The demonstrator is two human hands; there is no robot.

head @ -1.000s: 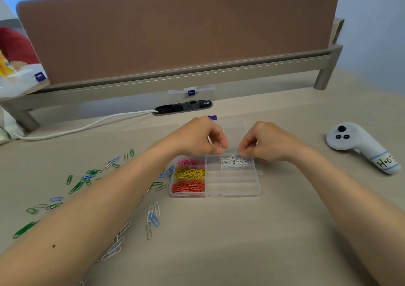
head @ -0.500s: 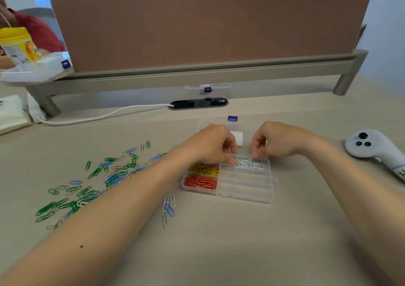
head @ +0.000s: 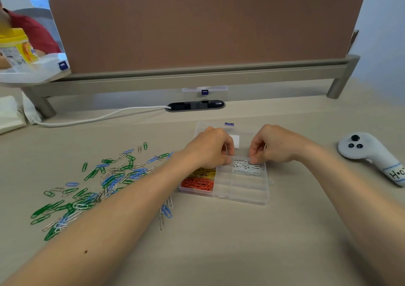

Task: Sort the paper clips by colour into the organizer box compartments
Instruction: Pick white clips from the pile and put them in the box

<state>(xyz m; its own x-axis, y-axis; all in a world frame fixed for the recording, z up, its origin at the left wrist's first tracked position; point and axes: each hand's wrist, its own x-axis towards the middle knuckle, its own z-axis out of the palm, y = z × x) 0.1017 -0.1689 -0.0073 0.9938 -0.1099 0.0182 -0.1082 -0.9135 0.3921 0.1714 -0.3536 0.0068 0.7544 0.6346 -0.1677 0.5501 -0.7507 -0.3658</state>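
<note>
The fingertips (head: pixel 254 160) of the right hand (head: pixel 279 145) are closing against the thumb and pinching a thin pale loop, which I am judging to be a white clip (head: pixel 251 158). They are holding it just above the far left corner of the compartment where the white paper clips (head: pixel 247 167) are lying, in the far right part of the organizer box (head: pixel 241 196). The fingers (head: pixel 228 160) of the left hand (head: pixel 210 149) are also curling in, tips together, over the far left compartment of the box. Whether they are holding anything I cannot tell, because the hand is covering that place.

Compared with one second ago, both hands are staying almost where they were over the far row of the box, and the white heap is looking the same. The main change is in the view, which is turning toward the left of the box, so the loose clips (head: pixel 105 180) there, green, blue and silver, are showing much more.

I am judging that the hands are busy with this one white clip, perhaps unhooking it from another, while the attention is going to the next colour. The orange clips (head: pixel 197 183) are filling the near left compartment and the yellow clips (head: pixel 205 173) the one behind it. Green and blue are waiting outside the box, so much sorting is remaining.
</note>
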